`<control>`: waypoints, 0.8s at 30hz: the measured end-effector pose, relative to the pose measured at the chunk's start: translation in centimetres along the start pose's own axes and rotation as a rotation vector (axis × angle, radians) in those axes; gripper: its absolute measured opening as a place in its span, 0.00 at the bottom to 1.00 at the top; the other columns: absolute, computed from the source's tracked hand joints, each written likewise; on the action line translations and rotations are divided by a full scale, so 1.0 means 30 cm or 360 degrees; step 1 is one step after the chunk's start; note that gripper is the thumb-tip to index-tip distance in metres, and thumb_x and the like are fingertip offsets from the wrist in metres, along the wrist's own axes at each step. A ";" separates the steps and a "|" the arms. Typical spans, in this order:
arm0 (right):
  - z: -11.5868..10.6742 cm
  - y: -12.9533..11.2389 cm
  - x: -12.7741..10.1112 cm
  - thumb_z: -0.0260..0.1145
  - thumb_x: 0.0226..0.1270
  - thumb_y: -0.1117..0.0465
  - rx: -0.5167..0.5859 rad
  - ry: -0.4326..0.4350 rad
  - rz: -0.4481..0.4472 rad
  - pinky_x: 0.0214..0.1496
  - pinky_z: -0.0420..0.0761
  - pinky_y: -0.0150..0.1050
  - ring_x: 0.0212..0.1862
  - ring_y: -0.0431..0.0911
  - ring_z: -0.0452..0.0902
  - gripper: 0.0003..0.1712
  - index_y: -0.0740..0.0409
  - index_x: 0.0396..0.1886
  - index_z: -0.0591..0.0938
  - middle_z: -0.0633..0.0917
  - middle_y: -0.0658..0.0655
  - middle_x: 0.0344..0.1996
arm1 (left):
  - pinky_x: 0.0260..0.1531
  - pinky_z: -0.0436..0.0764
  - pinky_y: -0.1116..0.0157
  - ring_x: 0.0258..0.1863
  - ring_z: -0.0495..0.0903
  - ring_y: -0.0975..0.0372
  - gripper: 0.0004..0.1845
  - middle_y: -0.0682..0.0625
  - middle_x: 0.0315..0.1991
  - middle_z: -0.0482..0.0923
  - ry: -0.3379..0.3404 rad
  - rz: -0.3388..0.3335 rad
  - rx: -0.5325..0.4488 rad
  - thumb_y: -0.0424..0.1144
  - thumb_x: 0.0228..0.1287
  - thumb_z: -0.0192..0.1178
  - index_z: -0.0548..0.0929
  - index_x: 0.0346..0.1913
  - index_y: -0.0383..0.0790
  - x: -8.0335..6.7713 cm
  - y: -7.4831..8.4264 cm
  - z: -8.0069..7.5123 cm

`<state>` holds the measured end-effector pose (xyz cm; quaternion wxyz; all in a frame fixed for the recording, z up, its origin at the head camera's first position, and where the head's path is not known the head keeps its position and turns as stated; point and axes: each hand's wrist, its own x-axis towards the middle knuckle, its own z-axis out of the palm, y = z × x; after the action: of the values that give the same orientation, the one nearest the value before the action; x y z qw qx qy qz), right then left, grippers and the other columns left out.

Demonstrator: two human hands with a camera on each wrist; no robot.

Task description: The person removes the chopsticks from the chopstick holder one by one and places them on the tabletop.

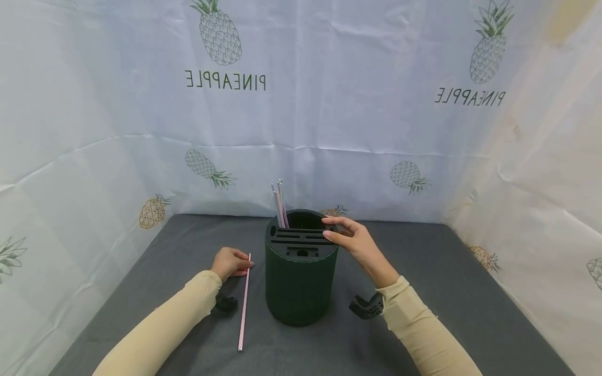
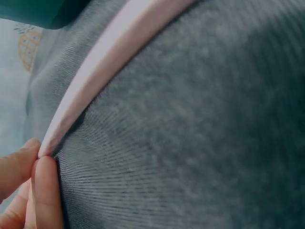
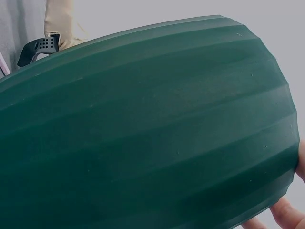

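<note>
Dark green and ribbed, the slotted holder (image 1: 301, 271) stands upright on the grey mat (image 1: 447, 292); its top rim is gripped by the right hand (image 1: 350, 240), thumb and fingers curled over the edge on the holder's right side. A few straws (image 1: 280, 203) are seen standing in the holder's rear opening; just left of the holder a pink straw (image 1: 244, 300) lies flat on the mat, its far end pinched between the fingertips (image 2: 45, 186) of the left hand (image 1: 230, 262).
</note>
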<state>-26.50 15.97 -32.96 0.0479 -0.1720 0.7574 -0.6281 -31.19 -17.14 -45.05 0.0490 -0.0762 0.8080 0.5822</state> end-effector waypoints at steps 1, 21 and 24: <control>0.000 0.000 0.000 0.66 0.67 0.53 -0.0001 -0.0001 -0.0001 0.70 0.67 0.55 0.67 0.53 0.68 0.27 0.55 0.63 0.75 0.68 0.51 0.70 | 0.23 0.85 0.67 0.22 0.81 0.65 0.11 0.44 0.30 0.84 0.0009 0.0003 0.0015 0.23 0.52 0.69 0.82 0.40 0.23 0.002 -0.002 0.002; -0.002 0.001 -0.001 0.67 0.66 0.52 -0.0021 0.0000 -0.0004 0.70 0.67 0.56 0.68 0.53 0.67 0.27 0.54 0.63 0.75 0.68 0.52 0.70 | 0.47 0.85 0.62 0.37 0.83 0.66 0.20 0.52 0.41 0.81 -0.0112 0.0341 -0.0271 0.42 0.66 0.63 0.78 0.54 0.33 -0.071 0.287 -0.132; -0.003 0.004 0.001 0.66 0.67 0.53 -0.0024 -0.0008 -0.0012 0.70 0.67 0.56 0.68 0.53 0.67 0.27 0.55 0.63 0.75 0.67 0.52 0.70 | 0.49 0.84 0.63 0.38 0.82 0.66 0.16 0.55 0.40 0.79 -0.0169 0.0510 -0.0433 0.43 0.66 0.62 0.78 0.52 0.38 -0.125 0.396 -0.153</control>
<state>-26.57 16.07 -33.06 0.0461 -0.1769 0.7612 -0.6222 -29.60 -17.55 -31.87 -0.0124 0.0783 0.7201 0.6893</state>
